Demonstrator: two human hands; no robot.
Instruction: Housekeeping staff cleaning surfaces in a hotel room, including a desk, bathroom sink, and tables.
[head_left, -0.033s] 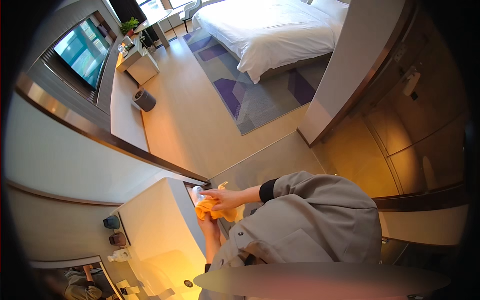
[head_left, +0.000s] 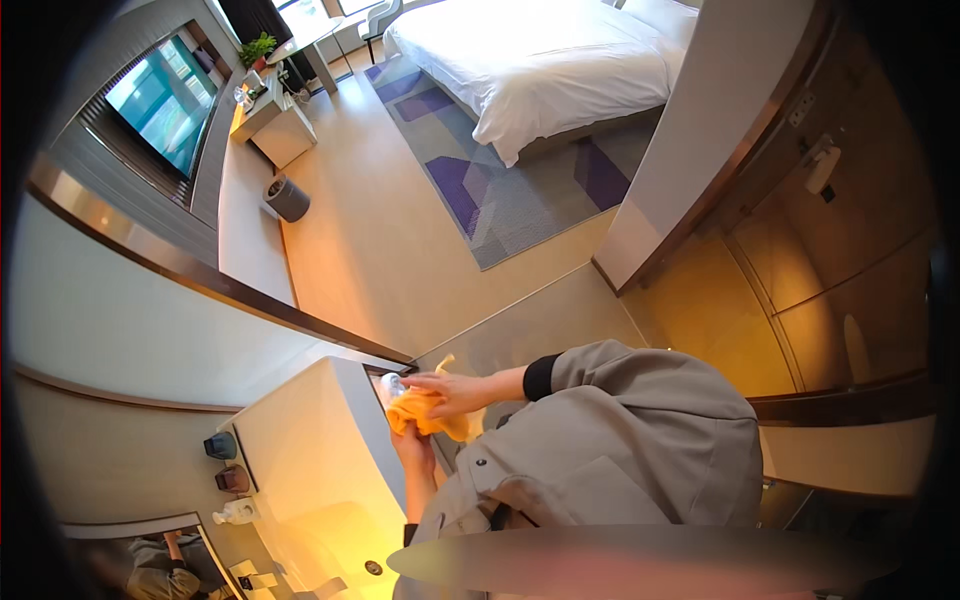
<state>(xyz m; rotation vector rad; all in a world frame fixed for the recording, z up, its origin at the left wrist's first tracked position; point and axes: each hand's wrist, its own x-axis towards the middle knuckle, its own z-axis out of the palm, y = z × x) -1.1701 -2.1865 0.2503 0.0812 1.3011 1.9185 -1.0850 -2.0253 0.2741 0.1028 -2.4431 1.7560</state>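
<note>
A yellow cloth point(head_left: 432, 418) is bunched between both my hands, just off the right edge of a white vanity counter point(head_left: 300, 450). My left hand point(head_left: 412, 447) grips the cloth from below, its bare forearm rising from the lower edge. My right hand point(head_left: 455, 392) comes in from the right out of a grey sleeve with a black cuff and lies closed over the top of the cloth. A small clear bottle point(head_left: 392, 384) pokes out of the cloth at my right fingertips; which hand carries it I cannot tell.
Two cups point(head_left: 222, 446) and a white dispenser point(head_left: 238, 512) stand at the counter's left by a mirror point(head_left: 140, 565). A basin drain point(head_left: 372, 567) shows below. Beyond lie a wooden floor, a grey bin point(head_left: 287, 198), a rug point(head_left: 500, 190), a bed point(head_left: 540, 70) and a wall screen point(head_left: 155, 95). Glass panels point(head_left: 840, 300) stand to the right.
</note>
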